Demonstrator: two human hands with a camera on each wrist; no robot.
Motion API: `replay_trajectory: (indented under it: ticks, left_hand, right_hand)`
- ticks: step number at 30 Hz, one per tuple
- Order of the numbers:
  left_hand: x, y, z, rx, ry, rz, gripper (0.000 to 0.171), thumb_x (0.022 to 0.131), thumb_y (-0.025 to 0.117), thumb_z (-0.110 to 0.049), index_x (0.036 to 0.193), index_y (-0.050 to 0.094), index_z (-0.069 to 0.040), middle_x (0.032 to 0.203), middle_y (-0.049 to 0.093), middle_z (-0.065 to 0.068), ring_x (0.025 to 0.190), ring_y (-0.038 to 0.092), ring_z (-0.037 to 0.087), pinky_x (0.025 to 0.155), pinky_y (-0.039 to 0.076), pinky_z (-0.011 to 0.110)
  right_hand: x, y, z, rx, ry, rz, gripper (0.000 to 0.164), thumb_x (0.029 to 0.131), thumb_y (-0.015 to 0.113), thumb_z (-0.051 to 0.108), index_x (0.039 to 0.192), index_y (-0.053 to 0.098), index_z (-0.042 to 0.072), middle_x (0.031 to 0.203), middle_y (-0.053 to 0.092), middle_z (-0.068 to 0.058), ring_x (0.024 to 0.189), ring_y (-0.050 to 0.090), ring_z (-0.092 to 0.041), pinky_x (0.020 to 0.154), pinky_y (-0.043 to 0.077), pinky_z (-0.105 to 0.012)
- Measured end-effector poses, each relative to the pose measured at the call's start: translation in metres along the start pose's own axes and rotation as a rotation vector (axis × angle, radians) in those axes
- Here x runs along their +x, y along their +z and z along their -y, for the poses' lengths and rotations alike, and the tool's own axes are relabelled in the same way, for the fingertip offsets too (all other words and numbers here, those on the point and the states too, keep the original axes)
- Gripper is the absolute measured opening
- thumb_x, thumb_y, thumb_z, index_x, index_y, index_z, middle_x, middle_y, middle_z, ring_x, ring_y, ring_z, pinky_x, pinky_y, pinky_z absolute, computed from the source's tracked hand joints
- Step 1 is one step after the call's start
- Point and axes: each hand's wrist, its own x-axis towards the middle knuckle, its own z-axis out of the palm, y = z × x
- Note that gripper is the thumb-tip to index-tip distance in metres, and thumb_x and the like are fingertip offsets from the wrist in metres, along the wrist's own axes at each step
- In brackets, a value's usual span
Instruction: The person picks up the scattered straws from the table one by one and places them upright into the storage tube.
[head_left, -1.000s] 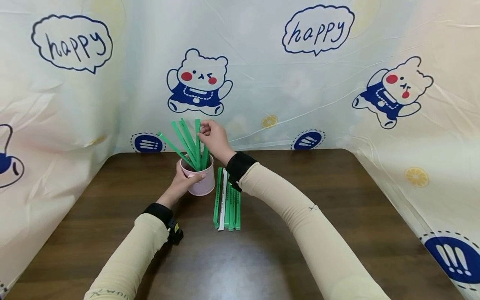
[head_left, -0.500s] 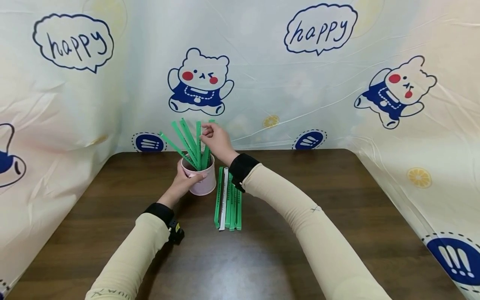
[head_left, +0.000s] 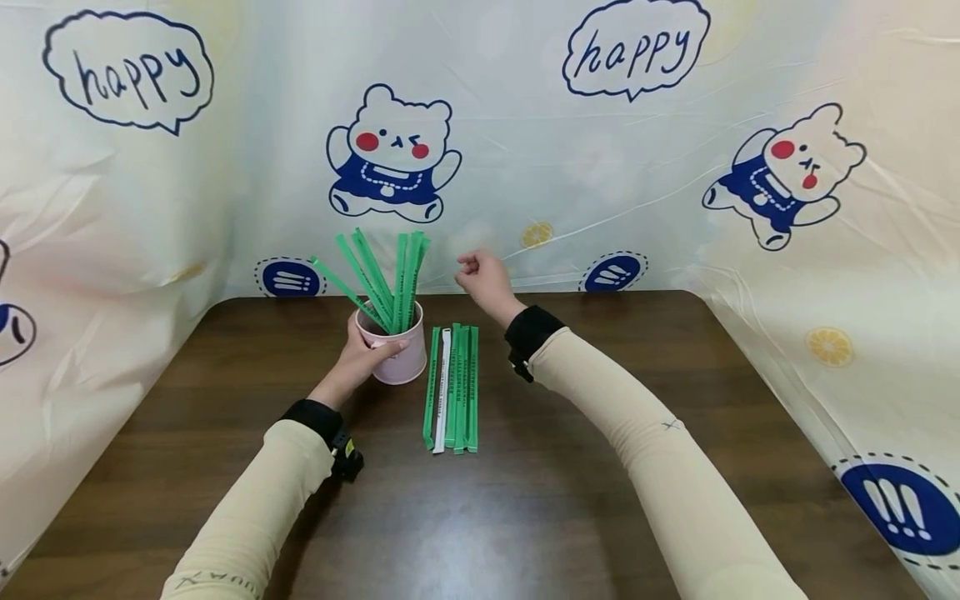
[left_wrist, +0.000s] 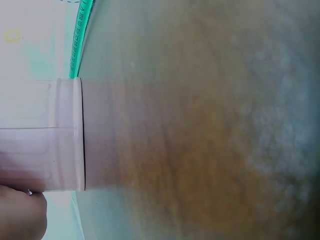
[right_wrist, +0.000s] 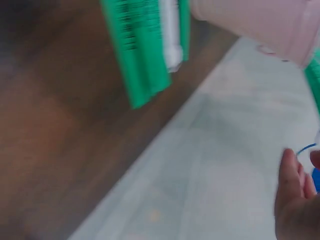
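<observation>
Left hand (head_left: 352, 360) grips the pink cup (head_left: 406, 363) of green sticks (head_left: 401, 283); right hand (head_left: 487, 282) hovers apart, relaxed, free.

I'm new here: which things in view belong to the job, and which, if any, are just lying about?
Seemingly in the job:
pink cup, held by the left hand
green sticks in the cup
row of green sticks beside it, likely the white stick too
right hand, holding nothing visible

Just setting, nothing stray seen:
table
printed cloth
wrist straps
</observation>
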Motion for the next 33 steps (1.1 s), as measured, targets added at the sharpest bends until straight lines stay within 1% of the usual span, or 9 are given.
replay_trajectory:
  ticks: [7, 10, 12, 13, 15, 17, 22, 30, 33]
  left_hand:
    - [-0.001, -0.001, 0.000, 0.008, -0.014, 0.004, 0.107, 0.093, 0.066, -0.034, 0.159, -0.017, -0.020, 0.168, 0.004, 0.020, 0.154, 0.015, 0.040, 0.128, 0.015, 0.063]
    - [-0.001, -0.001, 0.001, 0.005, -0.012, 0.006, 0.107, 0.093, 0.066, -0.034, 0.159, -0.017, -0.021, 0.168, 0.004, 0.019, 0.154, 0.015, 0.040, 0.128, 0.015, 0.063]
    - [-0.001, 0.000, 0.000, -0.001, -0.005, 0.008, 0.107, 0.093, 0.066, -0.033, 0.159, -0.017, -0.020, 0.168, 0.005, 0.019, 0.153, 0.015, 0.040, 0.128, 0.015, 0.063]
    - [-0.001, 0.000, 0.000, -0.003, -0.003, 0.010, 0.106, 0.094, 0.066, -0.033, 0.159, -0.017, -0.020, 0.168, 0.005, 0.019, 0.153, 0.015, 0.040, 0.128, 0.016, 0.063]
    - [-0.001, 0.001, -0.001, -0.007, 0.000, 0.012, 0.106, 0.094, 0.065, -0.032, 0.159, -0.017, -0.020, 0.168, 0.005, 0.019, 0.153, 0.016, 0.040, 0.128, 0.016, 0.063]
    - [-0.001, 0.001, -0.002, -0.007, 0.001, 0.012, 0.105, 0.094, 0.064, -0.032, 0.159, -0.017, -0.019, 0.168, 0.005, 0.020, 0.153, 0.016, 0.040, 0.128, 0.016, 0.063]
    - [0.002, 0.000, -0.001, -0.018, 0.010, 0.008, 0.104, 0.094, 0.064, -0.028, 0.159, -0.017, -0.018, 0.168, 0.005, 0.021, 0.153, 0.015, 0.039, 0.129, 0.015, 0.061]
    - [0.002, -0.001, 0.001, -0.029, 0.009, 0.004, 0.104, 0.094, 0.065, -0.028, 0.160, -0.016, -0.019, 0.168, 0.006, 0.020, 0.153, 0.015, 0.039, 0.129, 0.015, 0.061]
    - [0.000, -0.001, 0.000, -0.021, 0.001, 0.005, 0.104, 0.095, 0.065, -0.030, 0.159, -0.016, -0.019, 0.168, 0.005, 0.020, 0.153, 0.016, 0.040, 0.128, 0.016, 0.062]
  right_hand:
    - [-0.008, 0.007, -0.047, -0.195, 0.224, 0.163, 0.037, 0.100, 0.059, 0.004, 0.135, 0.059, -0.007, 0.132, 0.065, -0.024, 0.103, 0.072, -0.036, 0.092, 0.059, -0.039]
    - [-0.011, 0.016, -0.061, -0.263, 0.287, 0.193, 0.037, 0.098, 0.062, 0.005, 0.133, 0.061, -0.007, 0.135, 0.065, -0.022, 0.094, 0.074, -0.031, 0.085, 0.061, -0.035]
    - [-0.012, 0.023, -0.066, -0.292, 0.313, 0.203, 0.014, 0.096, 0.063, 0.003, 0.103, 0.070, -0.007, 0.104, 0.072, -0.018, 0.077, 0.073, -0.027, 0.075, 0.061, -0.030]
    - [-0.012, 0.026, -0.068, -0.298, 0.318, 0.202, 0.011, 0.096, 0.063, 0.002, 0.089, 0.069, -0.004, 0.090, 0.071, -0.014, 0.070, 0.070, -0.024, 0.070, 0.060, -0.029]
    - [-0.014, 0.030, -0.068, -0.310, 0.328, 0.210, 0.031, 0.095, 0.064, 0.001, 0.065, 0.056, 0.005, 0.065, 0.057, -0.005, 0.059, 0.061, -0.018, 0.062, 0.056, -0.026]
    - [-0.016, 0.034, -0.067, -0.314, 0.339, 0.225, 0.050, 0.095, 0.062, 0.000, 0.056, 0.035, 0.014, 0.052, 0.033, 0.003, 0.054, 0.055, -0.016, 0.057, 0.049, -0.025]
    - [-0.019, 0.040, -0.064, -0.339, 0.351, 0.246, 0.054, 0.096, 0.059, -0.001, 0.055, 0.029, 0.016, 0.050, 0.027, 0.002, 0.052, 0.050, -0.018, 0.053, 0.040, -0.027]
    - [-0.021, 0.044, -0.062, -0.316, 0.356, 0.226, 0.055, 0.096, 0.057, -0.002, 0.055, 0.026, 0.016, 0.050, 0.023, 0.003, 0.046, 0.042, -0.015, 0.048, 0.036, -0.026]
    - [-0.019, 0.044, -0.062, -0.281, 0.382, 0.237, 0.055, 0.095, 0.057, -0.003, 0.055, 0.025, 0.016, 0.052, 0.020, 0.003, 0.046, 0.041, -0.015, 0.050, 0.039, -0.028]
